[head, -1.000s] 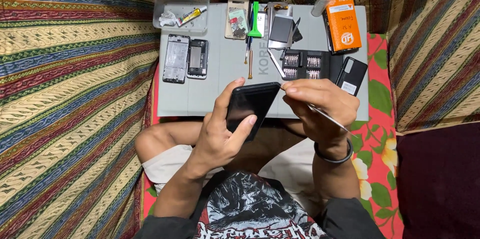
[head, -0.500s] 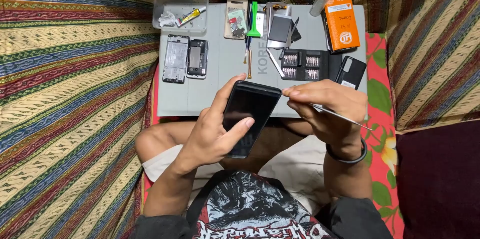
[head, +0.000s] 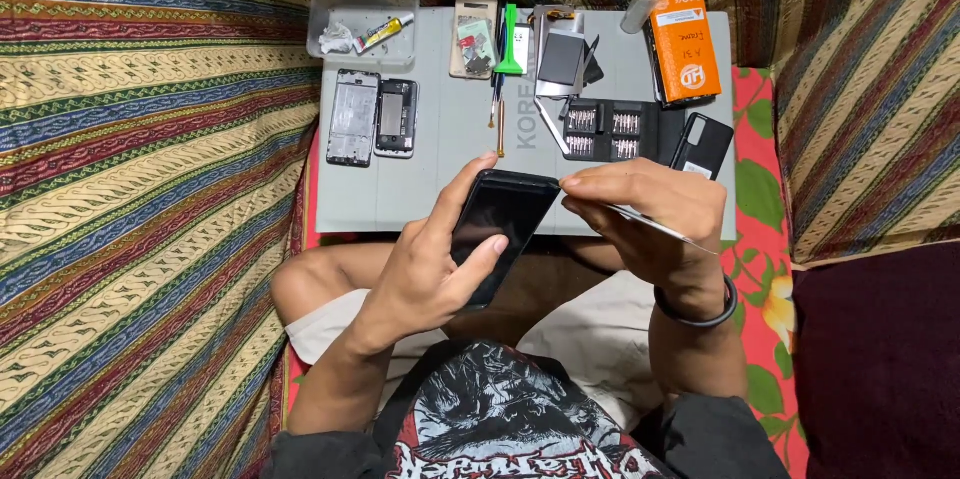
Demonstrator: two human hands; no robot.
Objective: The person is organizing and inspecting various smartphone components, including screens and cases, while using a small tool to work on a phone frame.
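Left hand (head: 425, 274) fingers clamped round black glossy slab phone (head: 502, 229); right hand (head: 655, 219) pinches thin metal pry tool (head: 655, 227) at its edge, over grey work mat (head: 440, 179).

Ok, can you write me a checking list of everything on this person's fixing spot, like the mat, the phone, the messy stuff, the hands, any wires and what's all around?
Surface: grey work mat lying over striped cloth.
Job's things: black phone, dark screen up, above the lap; thin metal pry tool at its right edge.
Clutter: two opened phone frames; clear tray with a glue tube; green scraper; screwdriver bit case; orange box; small spray bottle; another black phone.
Grippers: left hand grips the black phone; right hand pinches the pry tool.
Cables: nothing seen.
Surroundings: striped patterned cloth on both sides; red flowered cloth at the right.
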